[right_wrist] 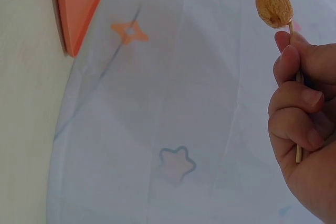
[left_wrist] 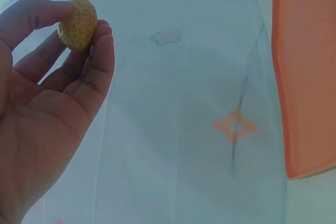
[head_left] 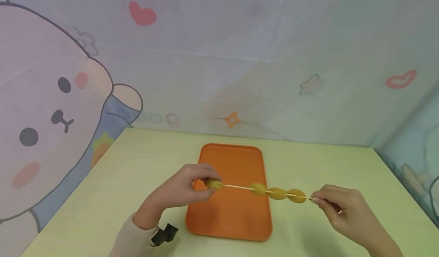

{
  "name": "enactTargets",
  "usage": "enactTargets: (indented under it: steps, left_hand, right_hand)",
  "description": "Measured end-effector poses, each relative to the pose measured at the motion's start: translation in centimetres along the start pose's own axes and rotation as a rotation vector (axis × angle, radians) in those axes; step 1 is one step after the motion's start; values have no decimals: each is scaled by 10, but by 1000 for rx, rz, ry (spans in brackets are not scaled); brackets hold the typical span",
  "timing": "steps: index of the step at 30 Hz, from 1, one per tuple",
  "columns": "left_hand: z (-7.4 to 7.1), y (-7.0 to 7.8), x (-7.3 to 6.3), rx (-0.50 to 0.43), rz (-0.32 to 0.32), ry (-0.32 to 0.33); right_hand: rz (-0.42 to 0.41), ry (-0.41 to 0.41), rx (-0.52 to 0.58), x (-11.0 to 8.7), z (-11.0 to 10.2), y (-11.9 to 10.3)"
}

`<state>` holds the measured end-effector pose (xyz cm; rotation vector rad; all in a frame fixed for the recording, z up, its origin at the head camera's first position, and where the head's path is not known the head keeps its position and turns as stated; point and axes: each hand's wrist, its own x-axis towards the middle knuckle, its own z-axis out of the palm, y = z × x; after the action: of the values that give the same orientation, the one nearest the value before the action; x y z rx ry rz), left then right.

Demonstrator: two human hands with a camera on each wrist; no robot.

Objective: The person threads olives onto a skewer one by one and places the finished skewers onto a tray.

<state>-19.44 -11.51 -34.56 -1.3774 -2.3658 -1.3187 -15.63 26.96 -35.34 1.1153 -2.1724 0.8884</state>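
A thin wooden skewer (head_left: pixel 236 187) stretches between both hands above the orange tray. Three wrinkled yellow-brown oval balls (head_left: pixel 277 193) are threaded on it, bunched towards the right hand. My right hand (head_left: pixel 346 211) grips the skewer's bare end; in the right wrist view its fingers (right_wrist: pixel 295 98) curl round the stick just below the lowest ball (right_wrist: pixel 274 7). With thumb and fingers, my left hand (head_left: pixel 178 186) pinches another wrinkled ball (left_wrist: pixel 79 24) at the skewer's left end. A bare length of stick separates that ball from the other three.
The orange rectangular tray (head_left: pixel 233 220) lies on the pale table (head_left: pixel 154 150), beneath the skewer and left hand. Behind the table hangs a printed cloth (head_left: pixel 205 77) with a cartoon bear and hearts. A black strap (head_left: pixel 164 235) sits at the left cuff.
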Motion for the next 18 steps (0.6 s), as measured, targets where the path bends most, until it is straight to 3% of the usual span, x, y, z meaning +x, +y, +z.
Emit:
enactTargets:
  steps: [18]
  left_hand:
    - [3,5,1,-24,28,-28]
  right_hand:
    - [-13,-19,18,1,1,-2]
